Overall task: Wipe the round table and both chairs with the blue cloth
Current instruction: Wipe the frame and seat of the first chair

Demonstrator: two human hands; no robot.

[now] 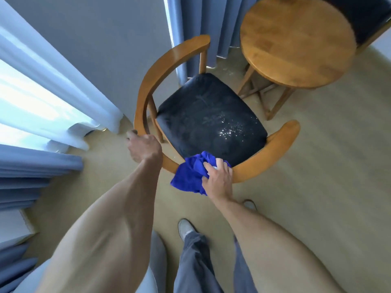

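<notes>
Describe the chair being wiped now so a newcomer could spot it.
Left of the round wooden table, beside the blue curtains, stands the near chair. Unlike the chair behind the table, both hands rest on its curved backrest and white specks dot its seat.

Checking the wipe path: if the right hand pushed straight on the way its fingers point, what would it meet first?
Probably the dark seat cushion: the right hand presses the blue cloth on the curved backrest rail, fingers aimed over it.

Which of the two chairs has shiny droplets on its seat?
The near chair, the one both hands touch: droplets glint on the right part of its dark seat. The far chair, behind the table, shows only a plain dark seat corner.
</notes>
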